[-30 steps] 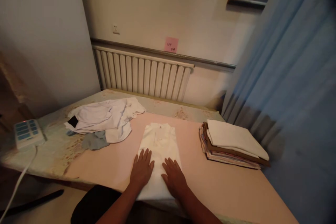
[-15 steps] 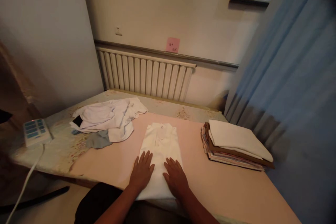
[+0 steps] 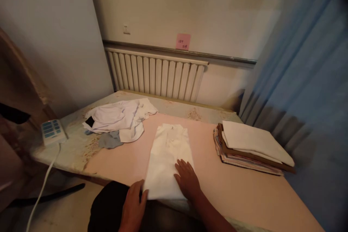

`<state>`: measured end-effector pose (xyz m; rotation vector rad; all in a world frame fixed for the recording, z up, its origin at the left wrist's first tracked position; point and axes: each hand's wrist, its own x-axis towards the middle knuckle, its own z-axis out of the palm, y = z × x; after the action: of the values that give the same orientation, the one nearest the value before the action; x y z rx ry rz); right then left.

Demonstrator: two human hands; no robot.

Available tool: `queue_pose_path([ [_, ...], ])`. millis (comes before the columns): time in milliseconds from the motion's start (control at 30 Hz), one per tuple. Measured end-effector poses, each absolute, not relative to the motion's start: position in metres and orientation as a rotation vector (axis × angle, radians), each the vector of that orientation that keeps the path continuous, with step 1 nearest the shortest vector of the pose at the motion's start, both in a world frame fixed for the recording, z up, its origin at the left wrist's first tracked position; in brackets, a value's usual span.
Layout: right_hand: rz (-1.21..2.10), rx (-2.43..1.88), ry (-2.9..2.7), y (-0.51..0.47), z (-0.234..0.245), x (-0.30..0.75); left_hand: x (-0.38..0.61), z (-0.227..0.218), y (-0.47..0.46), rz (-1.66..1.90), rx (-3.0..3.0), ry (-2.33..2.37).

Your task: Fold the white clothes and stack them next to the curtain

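Fingers (image 3: pixel 143 193) of the left hand (image 3: pixel 134 206) have slid off the folded white fabric shirt (image 3: pixel 169 152) to its near-left corner, loosely curled, grip uncertain. The right hand (image 3: pixel 187 182) stays spread flat on the shirt, at the near edge of the pink-clothed table (image 3: pixel 241 192). Smoothing looks finished.

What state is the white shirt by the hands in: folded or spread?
Folded. The white shirt lies as a narrow rectangle, collar at the far end; the right hand rests flat on it.

Desk (image 3: pixel 244 195) holdings:
- 10 o'clock: crumpled white clothes (image 3: pixel 119 117), touching grey cloth (image 3: pixel 110 140).
- 9 o'clock: power strip (image 3: pixel 53 131).
- 3 o'clock: folded linen stack (image 3: pixel 252 143).
- 12 o'clock: radiator (image 3: pixel 156 76), with pink note (image 3: pixel 183 41) above.
- 2 o'clock: blue curtain (image 3: pixel 307 72).
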<state>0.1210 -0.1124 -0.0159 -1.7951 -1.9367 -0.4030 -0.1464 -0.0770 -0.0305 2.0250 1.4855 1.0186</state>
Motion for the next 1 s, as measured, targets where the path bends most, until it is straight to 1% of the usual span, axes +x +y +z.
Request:
queue_pose_path([
  [200, -0.384, -1.801, -1.935, -0.113, -0.016, 0.121, -0.149, -0.026, -0.088, 0.75, 1.614, 1.387],
  [400, -0.344, -1.807, -1.92, -0.114, -0.013, 0.119, -0.136, -0.026, -0.085, 0.81, 1.224, 1.395],
  [600, -0.306, -1.82, -1.934, -0.114, -0.01, 0.119, -0.13, -0.014, -0.081, 0.744, 0.961, 1.303],
  [833, -0.309, -1.813, -1.924, -0.114, -0.011, 0.12, -0.131, -0.014, -0.077, 0.793, 1.043, 1.197],
  [1000, -0.331, -1.804, -1.923, -0.115, -0.012, 0.12, -0.132, -0.015, -0.077, 0.774, 1.156, 1.264],
])
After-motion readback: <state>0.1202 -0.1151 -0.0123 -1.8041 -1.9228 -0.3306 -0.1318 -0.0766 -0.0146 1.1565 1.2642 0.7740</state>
